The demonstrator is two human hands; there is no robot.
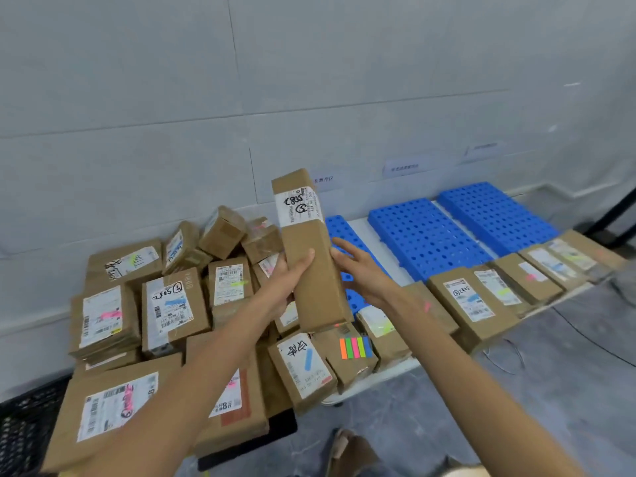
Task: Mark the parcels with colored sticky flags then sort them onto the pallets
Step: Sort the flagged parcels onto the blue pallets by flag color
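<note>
Head view: our left hand [292, 270] grips a long parcel [318, 290] raised over the pile [172, 304], and our right hand [358, 266] is spread open just beside it. We judge marking is next — peel one from the sticky flags [356, 347] below the right hand — pallets [426, 235] lie beyond.

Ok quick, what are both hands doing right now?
Left hand: grips the long brown parcel, held upright.
Right hand: open, fingers straight, beside that parcel.

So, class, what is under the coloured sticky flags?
The sticky flags lie on a brown parcel at the front edge of the table. Its far end is covered by the long parcel the left hand holds.
</note>
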